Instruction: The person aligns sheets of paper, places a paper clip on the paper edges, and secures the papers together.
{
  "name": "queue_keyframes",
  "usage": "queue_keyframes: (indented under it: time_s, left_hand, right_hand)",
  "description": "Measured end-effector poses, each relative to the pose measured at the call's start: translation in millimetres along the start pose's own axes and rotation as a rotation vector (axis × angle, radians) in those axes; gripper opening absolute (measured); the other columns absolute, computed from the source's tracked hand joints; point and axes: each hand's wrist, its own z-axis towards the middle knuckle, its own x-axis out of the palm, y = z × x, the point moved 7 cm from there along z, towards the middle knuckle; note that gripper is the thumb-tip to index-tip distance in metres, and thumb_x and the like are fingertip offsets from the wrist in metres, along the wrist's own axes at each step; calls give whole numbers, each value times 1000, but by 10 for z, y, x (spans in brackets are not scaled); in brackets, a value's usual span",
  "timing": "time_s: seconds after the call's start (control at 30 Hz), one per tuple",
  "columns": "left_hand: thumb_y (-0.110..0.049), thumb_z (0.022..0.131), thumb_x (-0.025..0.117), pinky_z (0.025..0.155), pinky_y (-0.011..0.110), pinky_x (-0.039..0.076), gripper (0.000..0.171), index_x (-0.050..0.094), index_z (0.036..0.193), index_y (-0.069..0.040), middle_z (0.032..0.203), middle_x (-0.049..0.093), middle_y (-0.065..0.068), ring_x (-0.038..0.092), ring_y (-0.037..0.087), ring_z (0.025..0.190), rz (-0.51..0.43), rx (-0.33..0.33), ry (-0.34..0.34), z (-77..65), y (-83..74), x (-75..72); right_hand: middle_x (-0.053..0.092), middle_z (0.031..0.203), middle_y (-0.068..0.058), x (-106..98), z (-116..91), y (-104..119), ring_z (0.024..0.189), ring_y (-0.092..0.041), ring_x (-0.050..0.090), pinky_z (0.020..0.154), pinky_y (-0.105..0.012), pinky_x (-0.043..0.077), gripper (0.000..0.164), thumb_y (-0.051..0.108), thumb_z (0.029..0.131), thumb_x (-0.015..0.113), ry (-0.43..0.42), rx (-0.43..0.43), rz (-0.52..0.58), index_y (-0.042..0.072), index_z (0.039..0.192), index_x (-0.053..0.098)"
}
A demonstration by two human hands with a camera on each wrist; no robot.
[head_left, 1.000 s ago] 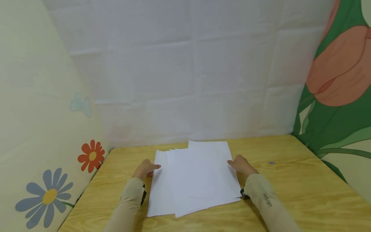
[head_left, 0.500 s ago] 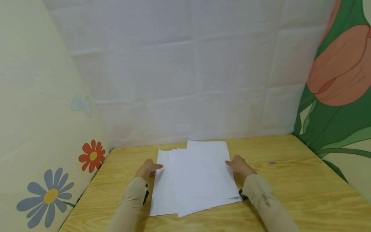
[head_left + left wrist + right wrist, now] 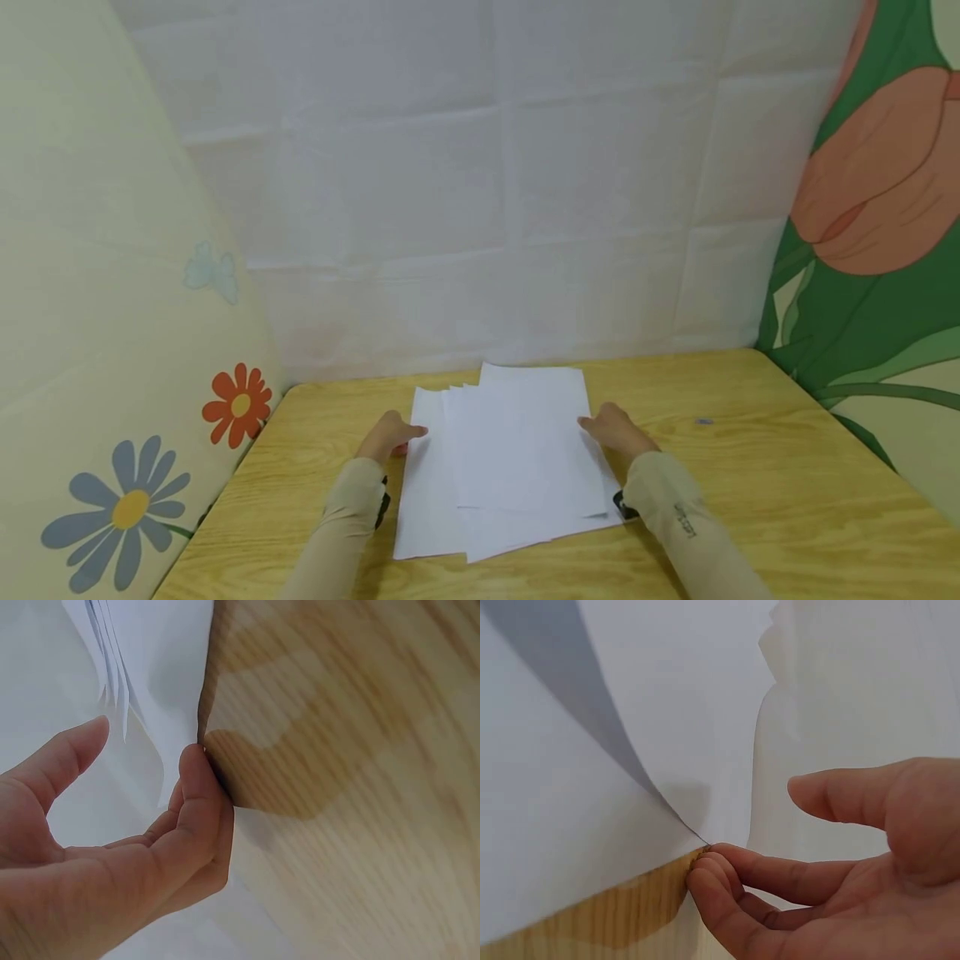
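Note:
Several loose white sheets of paper (image 3: 510,458) lie overlapped and uneven on the wooden table, one reaching farther back than the others. At their left edge is my left hand (image 3: 390,436). In the left wrist view its bent fingertips (image 3: 193,761) touch the sheet edge, while the thumb stands apart. My right hand (image 3: 618,429) is at the opposite edge. In the right wrist view the fingertips (image 3: 705,862) press against the paper edge, where an upper sheet lifts and bows, and the thumb (image 3: 832,793) is held away. Neither hand pinches the paper.
A small bluish-grey item (image 3: 703,422) lies on the wooden table (image 3: 787,500) to the right of the right hand. A white cloth backdrop (image 3: 502,208) stands behind the table. Painted flower panels flank it, one on the left (image 3: 112,333) and one on the right (image 3: 885,333).
Both hands have moved slightly inward, toward each other. The left sheets have shifted right, and the upper right sheets left, exposing a lower sheet's corner at the near right.

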Motion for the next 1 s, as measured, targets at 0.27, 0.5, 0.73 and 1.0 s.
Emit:
queue_keyframes:
  time_s: [0.27, 0.5, 0.73, 1.0]
  left_hand:
    - [-18, 87, 70, 52, 23, 39, 39, 51, 104, 11, 64, 43, 4, 41, 13, 53, 6, 19, 4, 7, -62, 31]
    - [-16, 87, 70, 52, 23, 39, 54, 46, 122, 17, 69, 46, 5, 41, 13, 52, -11, 19, -1, -26, -125, 70]
    - [-19, 86, 72, 50, 23, 37, 37, 53, 98, 10, 64, 46, 5, 43, 14, 52, 68, 48, -11, -37, -162, 124]
    - [-18, 86, 71, 50, 22, 36, 46, 49, 110, 15, 76, 50, 11, 41, 13, 50, 18, 55, 6, -56, -212, 194]
  right_hand:
    - [58, 97, -32, 23, 21, 10, 82, -32, 53, 83, -48, 48, 41, 16, 94, 53, 13, 27, 11, -24, 102, 52]
    - [58, 91, -26, 38, 29, 7, 77, -30, 51, 77, -44, 48, 39, 16, 94, 54, 12, 21, 16, -23, 99, 53]
    - [51, 79, -16, 90, 7, -10, 70, -25, 49, 64, -34, 44, 34, 17, 94, 54, 22, 48, 34, -17, 92, 53]
    - [54, 82, -19, 95, -13, 21, 73, -28, 51, 71, -40, 47, 34, 17, 93, 56, 7, 31, 20, -17, 89, 55]
